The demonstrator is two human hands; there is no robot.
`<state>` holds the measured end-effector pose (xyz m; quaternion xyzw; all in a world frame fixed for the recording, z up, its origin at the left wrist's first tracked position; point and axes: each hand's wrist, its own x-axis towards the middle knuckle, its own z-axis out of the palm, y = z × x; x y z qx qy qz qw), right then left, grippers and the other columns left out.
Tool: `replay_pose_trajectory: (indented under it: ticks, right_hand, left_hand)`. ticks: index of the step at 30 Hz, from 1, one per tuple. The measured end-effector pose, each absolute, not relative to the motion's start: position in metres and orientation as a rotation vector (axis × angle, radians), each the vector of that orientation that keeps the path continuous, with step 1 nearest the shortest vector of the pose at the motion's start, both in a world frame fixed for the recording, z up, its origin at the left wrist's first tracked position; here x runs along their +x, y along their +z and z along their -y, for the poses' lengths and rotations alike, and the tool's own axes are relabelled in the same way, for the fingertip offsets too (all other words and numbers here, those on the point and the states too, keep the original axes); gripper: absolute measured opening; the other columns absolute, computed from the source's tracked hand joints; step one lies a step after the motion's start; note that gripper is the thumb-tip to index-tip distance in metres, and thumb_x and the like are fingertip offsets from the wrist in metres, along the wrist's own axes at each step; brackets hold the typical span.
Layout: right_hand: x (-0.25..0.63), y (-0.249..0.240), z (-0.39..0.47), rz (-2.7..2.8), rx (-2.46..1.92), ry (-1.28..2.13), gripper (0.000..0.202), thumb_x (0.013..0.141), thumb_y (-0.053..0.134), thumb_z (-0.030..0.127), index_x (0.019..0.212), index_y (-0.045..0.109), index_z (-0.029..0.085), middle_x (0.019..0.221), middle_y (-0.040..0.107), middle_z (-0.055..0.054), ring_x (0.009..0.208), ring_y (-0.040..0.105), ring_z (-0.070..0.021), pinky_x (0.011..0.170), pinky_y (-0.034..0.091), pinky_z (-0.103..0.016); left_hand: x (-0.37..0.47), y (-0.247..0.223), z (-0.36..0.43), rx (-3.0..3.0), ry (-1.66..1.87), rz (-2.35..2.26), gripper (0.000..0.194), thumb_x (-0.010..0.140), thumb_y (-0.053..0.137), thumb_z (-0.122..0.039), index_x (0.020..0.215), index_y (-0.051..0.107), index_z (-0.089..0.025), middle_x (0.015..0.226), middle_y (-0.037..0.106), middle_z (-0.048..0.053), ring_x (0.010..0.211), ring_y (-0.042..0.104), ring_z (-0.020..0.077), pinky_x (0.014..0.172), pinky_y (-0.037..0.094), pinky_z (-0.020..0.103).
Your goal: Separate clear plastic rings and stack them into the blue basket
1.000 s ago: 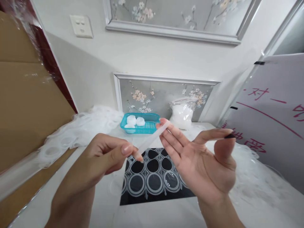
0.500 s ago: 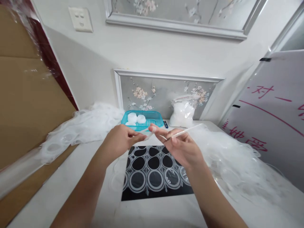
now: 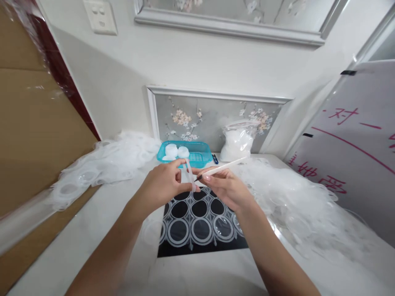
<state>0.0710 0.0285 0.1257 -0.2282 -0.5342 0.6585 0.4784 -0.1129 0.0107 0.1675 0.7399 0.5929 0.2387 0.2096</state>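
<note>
My left hand (image 3: pixel 162 183) grips a thin translucent white ring (image 3: pixel 189 174) between thumb and fingers, with the ring turned nearly edge-on. In my right hand (image 3: pixel 226 187) is a slim white pen-like tool (image 3: pixel 224 166) with a dark pointed tip. That tip is close to the ring's inner side; whether it touches I cannot tell. Beneath both hands lies a black sheet (image 3: pixel 202 234) printed with grey ring patterns. A clear ring (image 3: pixel 222 228) rests on its right part.
A blue basket (image 3: pixel 199 162) with several white round pieces stands behind my hands. Beside it are a small dark blue tool (image 3: pixel 215 159) and a filled clear bag (image 3: pixel 237 142). Heaps of translucent rings lie left (image 3: pixel 114 158) and right (image 3: pixel 296 205). A cardboard box (image 3: pixel 40 135) stands at left.
My left hand has turned the ring more upright and holds it across its rim. My right hand has shifted left, bringing the tool's dark tip to the ring.
</note>
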Motion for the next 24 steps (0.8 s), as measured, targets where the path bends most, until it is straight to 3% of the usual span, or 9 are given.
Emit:
replay_pose_trajectory:
  ticks: [3, 8, 11, 13, 17, 24]
  right_hand:
    - [0.08, 0.126, -0.029, 1.309, -0.706, 1.545, 0.017, 0.066, 0.083, 0.041, 0.076, 0.077, 0.028, 0.099, 0.077, -0.003, 0.118, 0.061, -0.0254, 0.111, 0.036, -0.046]
    - [0.116, 0.09, -0.026, 1.406, -1.02, 1.533, 0.027, 0.069, 0.079, 0.048, 0.085, 0.078, 0.026, 0.12, 0.071, -0.006, 0.118, 0.06, -0.0273, 0.106, 0.041, -0.046]
    - [0.134, 0.054, -0.019, 1.362, -1.241, 1.548, 0.038, 0.07, 0.077, 0.053, 0.093, 0.078, 0.023, 0.115, 0.072, -0.01, 0.114, 0.063, -0.0305, 0.103, 0.044, -0.048]
    - [0.14, 0.034, -0.014, 1.27, -1.338, 1.517, 0.042, 0.069, 0.076, 0.056, 0.093, 0.078, 0.021, 0.113, 0.073, -0.012, 0.114, 0.063, -0.0329, 0.103, 0.044, -0.049]
    - [0.145, 0.013, -0.011, 1.166, -1.394, 1.424, 0.042, 0.067, 0.076, 0.06, 0.085, 0.079, 0.023, 0.111, 0.074, -0.013, 0.117, 0.061, -0.0359, 0.102, 0.046, -0.051]
    - [0.153, 0.003, -0.017, 1.351, -1.285, 1.322, 0.03, 0.07, 0.076, 0.055, 0.078, 0.079, 0.026, 0.101, 0.076, -0.013, 0.116, 0.062, -0.0356, 0.104, 0.045, -0.053]
  left_hand:
    - [-0.127, 0.163, -0.025, 2.022, 0.664, -1.679, 0.065, 0.068, 0.071, -0.047, 0.127, 0.056, -0.024, 0.055, 0.046, -0.009, 0.053, 0.046, 0.0133, 0.052, 0.031, 0.026]
    - [-0.184, 0.15, -0.1, 2.012, 0.618, -1.789, 0.073, 0.06, 0.075, -0.051, 0.122, 0.057, -0.016, 0.059, 0.045, -0.007, 0.056, 0.046, 0.0135, 0.052, 0.031, 0.026]
    - [-0.215, 0.144, -0.16, 2.012, 0.506, -1.835, 0.076, 0.055, 0.075, -0.058, 0.113, 0.063, -0.011, 0.069, 0.056, -0.001, 0.065, 0.056, 0.0176, 0.057, 0.039, 0.027]
    - [-0.228, 0.14, -0.195, 2.066, 0.437, -1.914, 0.076, 0.052, 0.074, -0.062, 0.109, 0.067, -0.013, 0.091, 0.065, 0.005, 0.082, 0.062, 0.0222, 0.066, 0.046, 0.027]
    - [-0.232, 0.13, -0.239, 2.251, 0.153, -1.925, 0.073, 0.052, 0.073, -0.064, 0.109, 0.07, -0.017, 0.124, 0.062, 0.009, 0.112, 0.058, 0.0291, 0.09, 0.047, 0.028]
    - [-0.213, 0.118, -0.251, 2.269, -0.248, -1.947, 0.072, 0.055, 0.074, -0.062, 0.115, 0.067, -0.023, 0.129, 0.062, 0.009, 0.11, 0.061, 0.0326, 0.091, 0.046, 0.037]
